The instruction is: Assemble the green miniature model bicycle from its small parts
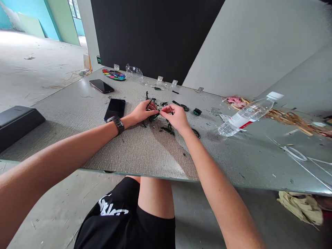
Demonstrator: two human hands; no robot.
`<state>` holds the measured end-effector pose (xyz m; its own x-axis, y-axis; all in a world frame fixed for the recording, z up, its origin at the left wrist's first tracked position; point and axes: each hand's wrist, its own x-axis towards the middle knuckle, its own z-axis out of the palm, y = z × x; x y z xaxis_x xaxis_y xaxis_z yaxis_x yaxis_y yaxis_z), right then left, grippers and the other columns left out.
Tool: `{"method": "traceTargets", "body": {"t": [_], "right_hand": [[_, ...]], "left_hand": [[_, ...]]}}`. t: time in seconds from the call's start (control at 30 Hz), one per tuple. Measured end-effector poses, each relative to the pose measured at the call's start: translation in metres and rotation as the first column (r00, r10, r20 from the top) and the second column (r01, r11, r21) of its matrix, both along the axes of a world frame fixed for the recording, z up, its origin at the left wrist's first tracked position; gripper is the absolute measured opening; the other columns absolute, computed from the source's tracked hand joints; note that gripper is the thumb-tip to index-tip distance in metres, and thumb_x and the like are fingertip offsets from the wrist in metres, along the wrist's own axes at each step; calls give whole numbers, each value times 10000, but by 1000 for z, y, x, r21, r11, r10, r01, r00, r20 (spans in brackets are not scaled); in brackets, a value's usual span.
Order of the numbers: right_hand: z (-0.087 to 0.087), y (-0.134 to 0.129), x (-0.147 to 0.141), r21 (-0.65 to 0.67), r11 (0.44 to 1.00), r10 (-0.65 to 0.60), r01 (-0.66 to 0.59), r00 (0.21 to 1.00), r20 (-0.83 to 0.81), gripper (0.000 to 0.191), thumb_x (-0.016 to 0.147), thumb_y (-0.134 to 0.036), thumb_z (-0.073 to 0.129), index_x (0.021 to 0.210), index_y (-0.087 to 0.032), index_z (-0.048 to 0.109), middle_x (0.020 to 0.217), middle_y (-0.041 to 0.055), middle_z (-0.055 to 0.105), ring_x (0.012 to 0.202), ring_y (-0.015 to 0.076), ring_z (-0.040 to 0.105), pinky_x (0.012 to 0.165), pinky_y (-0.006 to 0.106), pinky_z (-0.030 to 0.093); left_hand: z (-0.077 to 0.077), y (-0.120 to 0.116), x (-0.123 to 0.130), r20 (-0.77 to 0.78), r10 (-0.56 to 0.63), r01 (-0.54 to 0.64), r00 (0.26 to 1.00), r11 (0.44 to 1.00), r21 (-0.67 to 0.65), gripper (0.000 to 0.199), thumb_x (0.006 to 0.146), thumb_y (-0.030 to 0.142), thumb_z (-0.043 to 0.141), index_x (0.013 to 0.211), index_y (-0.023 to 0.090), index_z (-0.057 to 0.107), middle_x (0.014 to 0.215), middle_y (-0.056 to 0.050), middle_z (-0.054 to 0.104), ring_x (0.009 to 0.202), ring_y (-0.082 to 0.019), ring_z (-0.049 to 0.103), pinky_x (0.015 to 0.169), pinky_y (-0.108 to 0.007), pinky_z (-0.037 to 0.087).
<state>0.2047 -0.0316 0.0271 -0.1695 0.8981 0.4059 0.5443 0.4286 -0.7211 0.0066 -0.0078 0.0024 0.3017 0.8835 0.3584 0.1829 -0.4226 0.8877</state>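
My left hand (142, 112) is closed, thumb and fingers pinched around a dark green model part (153, 118) just above the table. Opposite it, fingertip to fingertip, my right hand (178, 118) is pinched too. A small dark piece seems to lie between the fingertips, but I cannot make it out. Thin dark green plastic pieces (168, 130) lie below the right hand. Beside that hand are a small spoked wheel (196, 133) and another spoked wheel (184, 107). To their right sits a small dark green block (197, 111).
A phone (115, 109) lies by my left wrist, another phone (101, 86) farther back. Behind them are a colourful paint palette (114, 74) and clear plastic packaging (134, 72). A tilted water bottle (247, 116), white cord (295, 153) and a black case (19, 122) flank the work area.
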Motion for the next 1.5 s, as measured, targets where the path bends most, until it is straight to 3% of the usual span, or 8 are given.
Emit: {"method": "traceTargets", "body": {"t": [0.3, 0.53, 0.9, 1.5], "right_hand": [[-1, 0, 0, 1, 1000, 15, -15, 999, 40, 127, 813, -326, 722, 842, -206, 691, 924, 61, 767, 862, 207, 687, 842, 369, 513], [-1, -2, -1, 20, 1000, -7, 4, 987, 159, 129, 887, -347, 660, 855, -224, 686, 954, 67, 771, 902, 233, 691, 854, 388, 502], [1, -8, -3, -17, 999, 54, -51, 962, 269, 160, 912, -301, 667, 1044, -216, 699, 1091, 94, 770, 950, 254, 704, 823, 384, 511], [4, -12, -4, -57, 997, 72, -56, 939, 337, 208, 927, -252, 656, 1118, -191, 712, 971, 91, 769, 859, 225, 702, 766, 345, 492]], "left_hand": [[-4, 5, 0, -4, 5, -5, 1000, 999, 43, 254, 789, 366, 740, 897, 184, 600, 942, -80, 699, 868, -180, 651, 797, -346, 528], [-3, 3, 0, -15, 15, -14, 1000, 999, 35, 248, 794, 367, 736, 890, 184, 598, 940, -71, 698, 869, -181, 648, 806, -353, 522], [-4, 5, 2, -37, -3, 5, 999, 999, 54, 204, 801, 325, 721, 869, 184, 591, 901, -61, 687, 838, -175, 629, 774, -333, 502], [-1, 2, 2, -126, 4, -4, 992, 1000, 2, 198, 811, 312, 697, 901, 157, 612, 896, -71, 692, 809, -168, 635, 749, -318, 495]]}}
